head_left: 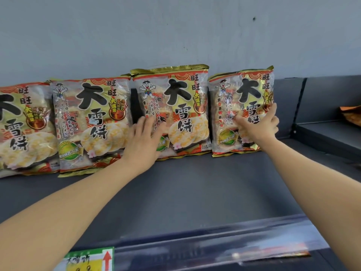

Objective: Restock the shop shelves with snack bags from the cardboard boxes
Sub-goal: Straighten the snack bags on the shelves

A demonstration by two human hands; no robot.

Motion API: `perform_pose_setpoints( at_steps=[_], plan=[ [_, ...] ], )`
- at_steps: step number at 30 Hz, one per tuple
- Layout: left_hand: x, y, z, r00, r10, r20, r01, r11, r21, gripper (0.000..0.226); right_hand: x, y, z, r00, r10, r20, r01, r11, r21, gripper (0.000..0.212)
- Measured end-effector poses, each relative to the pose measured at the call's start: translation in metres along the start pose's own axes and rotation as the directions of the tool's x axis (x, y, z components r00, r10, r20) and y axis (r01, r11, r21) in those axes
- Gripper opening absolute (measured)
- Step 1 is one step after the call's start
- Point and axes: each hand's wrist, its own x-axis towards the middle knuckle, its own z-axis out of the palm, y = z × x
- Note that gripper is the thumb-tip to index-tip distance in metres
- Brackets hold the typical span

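Glossy gold-and-red plastic snack bag (230, 106) stands at the row's right end on the dark grey shelf (185, 188), long axis vertical, seal up, print facing me. My right hand (259, 128) grips its right edge, thumb across the front; my left hand (144, 137) lies flat-fingered on the neighbouring bag (181, 106). Risk: I reckon the slick base slides forward on release and the bag flops.

Both bare forearms stretch from the front edge of the shelf (195, 192) toward its back. The left hand (143, 136) lies flat with straight fingers, its palm against the second snack bag from the right (181, 106). The right hand (259, 125) sits slightly higher and grips the rightmost snack bag (230, 106), thumb across its face and fingers curled round its right edge.
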Motion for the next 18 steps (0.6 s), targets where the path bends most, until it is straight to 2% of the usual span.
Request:
perform_pose_setpoints(
  at_steps=[2,5,7,11,15,18],
  plan=[
    [0.001,0.002,-0.005,0.98,-0.187,0.063,0.196,0.96,-0.2,0.086,-0.005,0.001,0.002,1.0,-0.004,-0.006,0.003,0.999,-0.041,0.117],
    [0.008,0.009,-0.011,0.944,-0.283,0.17,0.329,0.843,-0.426,0.089,-0.02,0.0,0.009,1.0,0.007,0.02,-0.005,0.991,-0.131,0.12],
    [0.012,0.014,-0.014,0.912,-0.324,0.25,0.409,0.752,-0.517,0.094,-0.031,-0.001,0.014,0.996,-0.002,0.09,0.017,0.987,-0.16,0.121],
    [0.016,0.016,-0.006,0.899,-0.338,0.278,0.437,0.674,-0.596,0.106,-0.046,-0.003,0.022,0.973,-0.034,0.228,0.099,0.955,-0.28,0.129],
    [0.019,0.015,-0.003,0.879,-0.389,0.277,0.472,0.614,-0.633,0.109,-0.051,-0.006,0.02,0.964,-0.026,0.263,0.111,0.943,-0.313,0.128],
    [0.017,0.017,-0.003,0.885,-0.372,0.28,0.453,0.549,-0.703,0.109,-0.052,-0.007,0.021,0.963,-0.028,0.266,0.12,0.935,-0.334,0.127]
  ],
)
